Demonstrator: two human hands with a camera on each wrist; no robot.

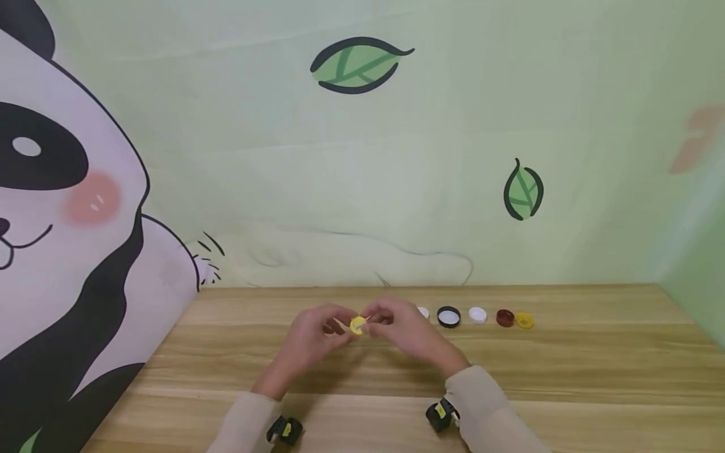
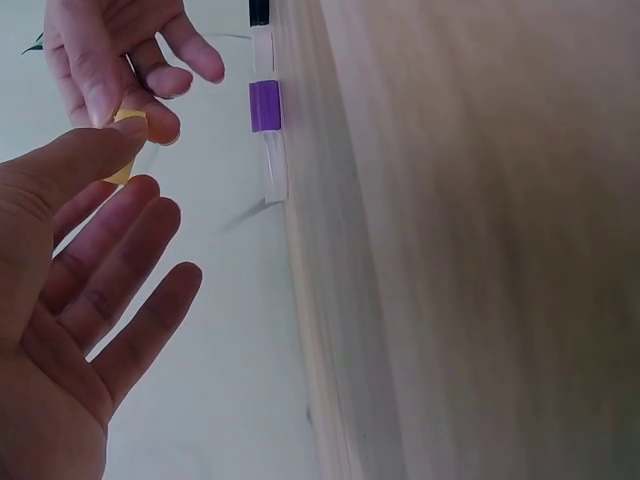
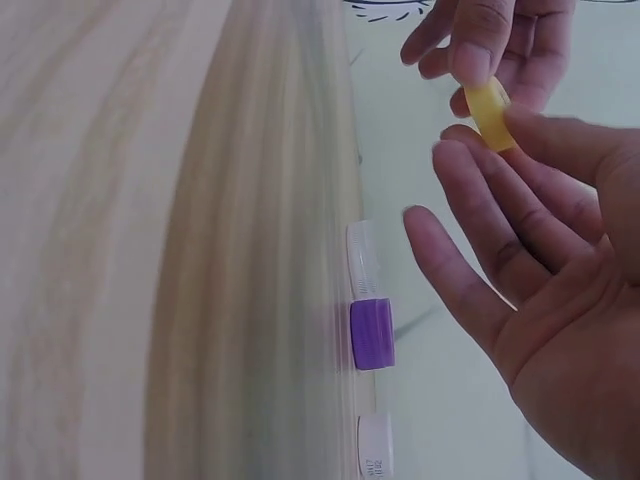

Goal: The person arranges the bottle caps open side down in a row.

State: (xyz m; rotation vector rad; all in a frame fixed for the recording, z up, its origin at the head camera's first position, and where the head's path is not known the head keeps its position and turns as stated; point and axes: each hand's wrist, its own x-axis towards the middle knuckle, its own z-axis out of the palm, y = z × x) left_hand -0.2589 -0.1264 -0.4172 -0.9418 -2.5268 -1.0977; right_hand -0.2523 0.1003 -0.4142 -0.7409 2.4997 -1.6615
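Observation:
A small yellow bottle cap (image 1: 357,325) is held up over the table between both hands. My left hand (image 1: 311,336) pinches one side of it with thumb and fingertips, and my right hand (image 1: 406,328) pinches the opposite side. In the left wrist view, the left thumb covers much of the yellow cap (image 2: 123,175). The right wrist view shows the cap (image 3: 489,118) edge-on, with both thumbs on it. The other fingers of the right hand (image 3: 570,270) spread away from the cap.
Right of the hands, caps stand in a row on the wooden table (image 1: 595,352): white (image 1: 423,312), black-rimmed (image 1: 449,317), white (image 1: 477,315), dark red (image 1: 505,318) and yellow (image 1: 525,321). Both wrist views show a purple cap (image 3: 373,334). A panda-printed backdrop (image 1: 453,138) rises behind.

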